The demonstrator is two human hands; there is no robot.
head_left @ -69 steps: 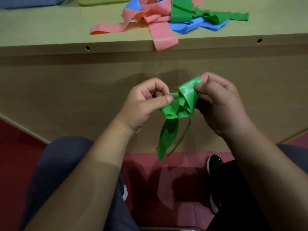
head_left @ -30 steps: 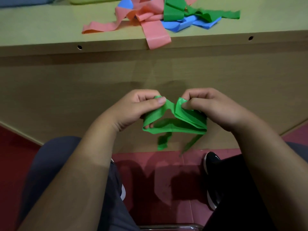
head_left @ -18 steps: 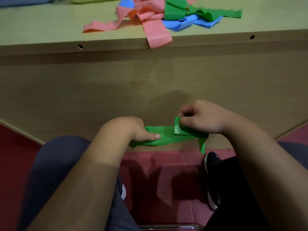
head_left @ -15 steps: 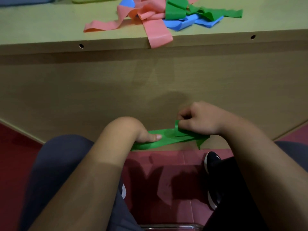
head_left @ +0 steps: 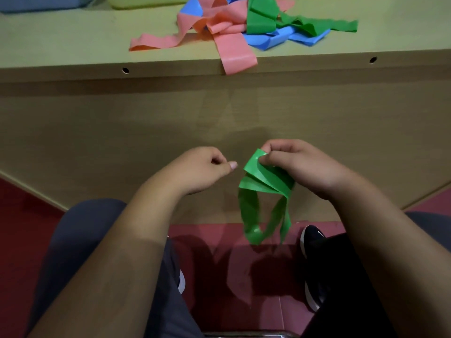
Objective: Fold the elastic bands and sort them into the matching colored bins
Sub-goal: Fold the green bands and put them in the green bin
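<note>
Looks like a plain indoor workroom to me, more a set-up sorting station than anyone's home, though I can't pin it down further. Main clue is the bench point(head_left: 73, 37): pale wood-look laminate, flat-pack style, with open drill holes point(head_left: 125, 70) along its front edge and a solid front panel point(head_left: 97, 132) below. The floor point(head_left: 24, 215) is dark red tile with a seam showing. At the back of the bench sit a blue bin point(head_left: 36, 2) and a yellow-green bin point(head_left: 146, 0), only their near edges showing, with a loose heap of pink, blue and green elastic bands point(head_left: 231, 28) nearby. The person's seated, and a bit of metal chair point(head_left: 244, 334) shows. Lighting's pretty dim.
</note>
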